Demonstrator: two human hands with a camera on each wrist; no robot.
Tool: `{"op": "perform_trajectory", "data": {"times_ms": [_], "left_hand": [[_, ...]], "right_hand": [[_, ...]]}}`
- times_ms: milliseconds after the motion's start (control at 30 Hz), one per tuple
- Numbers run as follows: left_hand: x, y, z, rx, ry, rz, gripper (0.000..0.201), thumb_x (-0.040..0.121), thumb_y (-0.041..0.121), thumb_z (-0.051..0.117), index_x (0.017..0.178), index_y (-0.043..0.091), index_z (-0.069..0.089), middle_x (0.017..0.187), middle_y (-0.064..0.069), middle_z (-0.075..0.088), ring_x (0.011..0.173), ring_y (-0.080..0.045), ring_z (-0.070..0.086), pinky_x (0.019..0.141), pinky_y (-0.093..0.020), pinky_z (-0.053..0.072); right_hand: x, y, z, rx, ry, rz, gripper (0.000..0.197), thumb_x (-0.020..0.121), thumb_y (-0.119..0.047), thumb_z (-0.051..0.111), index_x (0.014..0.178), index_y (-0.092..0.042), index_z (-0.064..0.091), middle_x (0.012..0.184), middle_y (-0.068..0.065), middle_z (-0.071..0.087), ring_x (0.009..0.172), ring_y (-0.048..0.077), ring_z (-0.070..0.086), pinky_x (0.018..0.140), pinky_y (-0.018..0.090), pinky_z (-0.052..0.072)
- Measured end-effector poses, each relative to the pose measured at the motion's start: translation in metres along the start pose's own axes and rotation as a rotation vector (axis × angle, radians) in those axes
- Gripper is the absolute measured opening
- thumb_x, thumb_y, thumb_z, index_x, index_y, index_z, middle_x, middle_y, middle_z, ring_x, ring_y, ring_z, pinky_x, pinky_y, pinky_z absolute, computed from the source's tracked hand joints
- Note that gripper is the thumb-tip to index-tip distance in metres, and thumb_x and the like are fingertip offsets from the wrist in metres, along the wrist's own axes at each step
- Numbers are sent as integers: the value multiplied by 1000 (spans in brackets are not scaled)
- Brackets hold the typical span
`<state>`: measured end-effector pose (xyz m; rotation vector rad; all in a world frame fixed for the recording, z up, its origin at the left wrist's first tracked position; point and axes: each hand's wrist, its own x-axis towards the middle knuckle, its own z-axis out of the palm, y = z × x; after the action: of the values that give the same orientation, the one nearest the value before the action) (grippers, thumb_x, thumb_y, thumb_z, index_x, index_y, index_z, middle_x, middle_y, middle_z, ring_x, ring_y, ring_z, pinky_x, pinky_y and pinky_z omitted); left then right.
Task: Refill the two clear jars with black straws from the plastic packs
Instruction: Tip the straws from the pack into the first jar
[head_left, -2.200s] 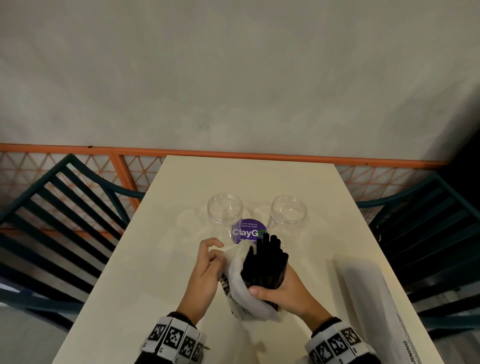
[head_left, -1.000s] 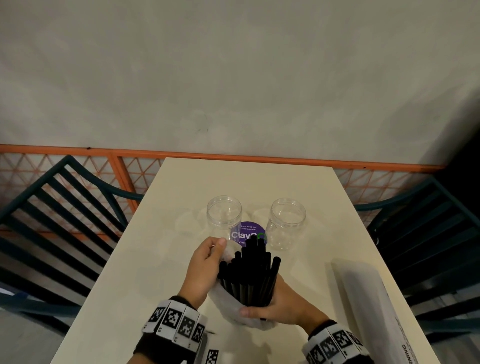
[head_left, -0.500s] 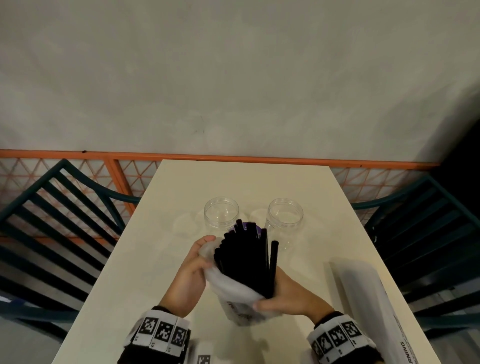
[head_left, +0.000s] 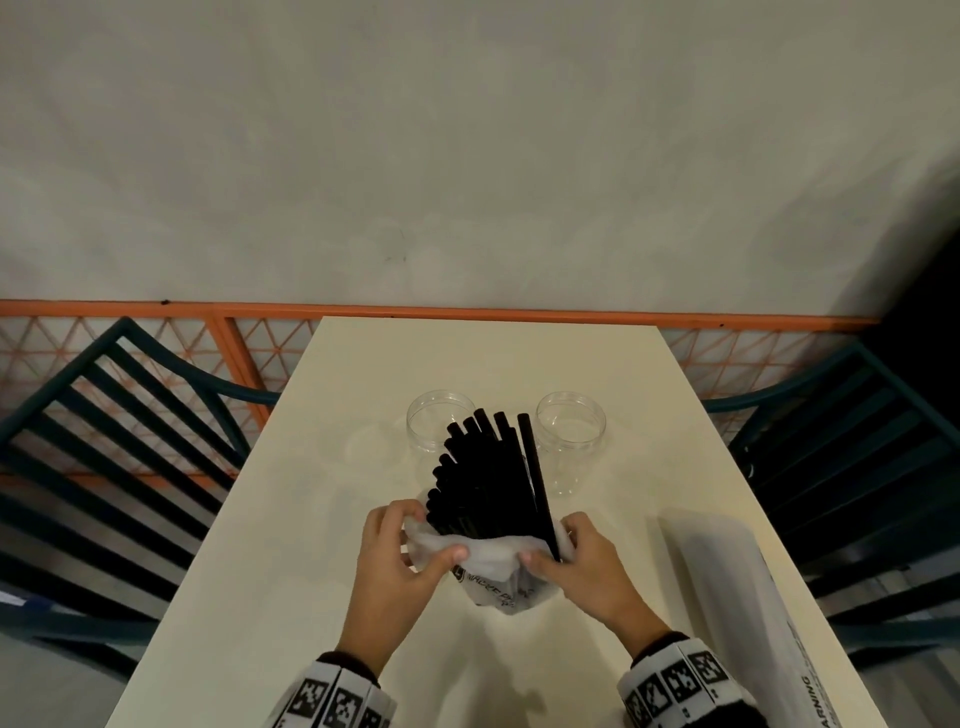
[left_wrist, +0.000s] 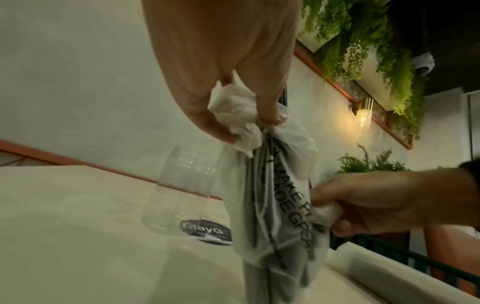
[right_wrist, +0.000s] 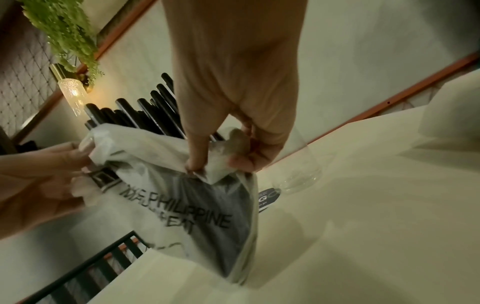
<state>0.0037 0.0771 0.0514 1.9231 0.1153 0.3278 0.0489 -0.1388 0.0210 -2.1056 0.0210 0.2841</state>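
Cream table (head_left: 322, 519) edge-to-edge: left hand (head_left: 400, 551) and right hand (head_left: 582, 561) pinch the plastic pack (head_left: 493, 577) rim, black straws (head_left: 488, 478) fanning before both clear jars (head_left: 571, 441); bare tabletop beyond the jars.

On the table (head_left: 291, 519) in front of you, the opened straw pack (head_left: 493, 577) stands between your left hand (head_left: 397, 558) and right hand (head_left: 582, 564), straws (head_left: 488, 478) rising from it. Behind it stand two jars, left jar (head_left: 431, 423) and right jar (head_left: 571, 431). A second pack (head_left: 737, 597) lies to your right.
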Motion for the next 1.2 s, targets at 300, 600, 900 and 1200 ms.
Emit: {"op": "perform_trajectory", "data": {"times_ms": [300, 600, 900, 1200], "left_hand": [[-6, 10, 17, 61, 186, 98, 53, 60, 16, 84, 92, 26, 43, 100, 6, 38, 93, 14, 45, 75, -1, 41], [-20, 11, 25, 59, 45, 146, 52, 56, 48, 75, 89, 20, 45, 99, 9, 37, 94, 6, 47, 74, -2, 42], [-23, 16, 20, 65, -117, 104, 42, 70, 21, 76, 88, 42, 45, 87, 11, 55, 83, -3, 57, 71, -21, 47], [13, 46, 9, 150, -227, 225, 129, 37, 68, 77, 125, 62, -18, 141, 28, -5, 136, 9, -1, 108, -13, 12]], "right_hand": [[-14, -12, 12, 197, -10, -72, 28, 75, -13, 71, 91, -31, 56, 88, -1, 63, 81, 20, 62, 65, 25, 53], [-13, -15, 7, 327, -129, -59, 59, 58, -54, 73, 109, -35, 51, 116, 0, 54, 106, 12, 56, 85, 29, 53], [-12, 4, 7, 349, -155, -54, 21, 88, -12, 60, 102, -28, 59, 95, 6, 62, 87, 22, 65, 74, 29, 59], [-8, 10, 14, -194, -100, -287, 19, 93, -10, 44, 108, -14, 55, 90, -5, 50, 77, 3, 48, 70, 8, 38]]}}
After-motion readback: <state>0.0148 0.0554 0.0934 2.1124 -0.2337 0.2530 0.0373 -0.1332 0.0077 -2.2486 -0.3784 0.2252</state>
